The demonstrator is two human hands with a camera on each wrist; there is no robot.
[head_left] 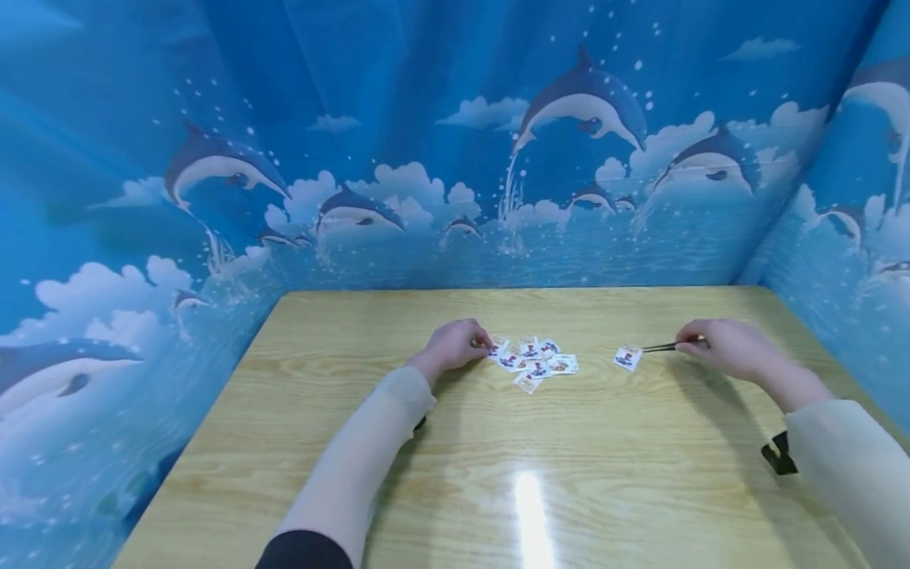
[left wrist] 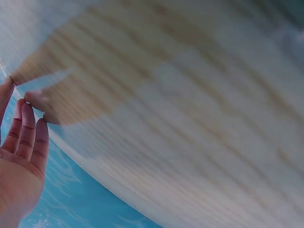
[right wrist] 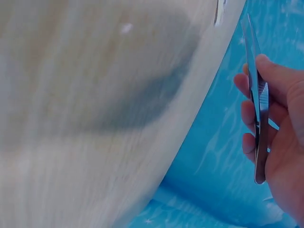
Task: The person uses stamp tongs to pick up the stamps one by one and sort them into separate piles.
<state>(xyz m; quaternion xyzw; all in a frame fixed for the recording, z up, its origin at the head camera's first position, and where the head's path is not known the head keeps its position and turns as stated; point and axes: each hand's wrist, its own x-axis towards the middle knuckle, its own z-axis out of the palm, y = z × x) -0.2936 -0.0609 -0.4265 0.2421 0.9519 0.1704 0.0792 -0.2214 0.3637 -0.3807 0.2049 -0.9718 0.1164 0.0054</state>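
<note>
In the head view my left hand [head_left: 455, 345] rests at the left edge of a loose pile of small printed cards [head_left: 538, 369]. Its fingertips touch the leftmost card [head_left: 495, 348]; in the left wrist view the fingers [left wrist: 25, 137] reach down to the tabletop, and no card shows there. My right hand [head_left: 732, 348] holds metal tweezers [right wrist: 259, 99] between thumb and fingers. Their tips stand slightly apart in the right wrist view. They point left, close beside a single card [head_left: 628, 357] lying apart from the pile; whether they touch it, I cannot tell.
The cards lie on a wood-grain table [head_left: 341, 340], overlapping in the pile. A blue curtain with dolphins [head_left: 455, 142] stands along the table's back edge and both sides. Light glares on the tabletop near the front. A dark strap piece [head_left: 780, 454] hangs under the right sleeve.
</note>
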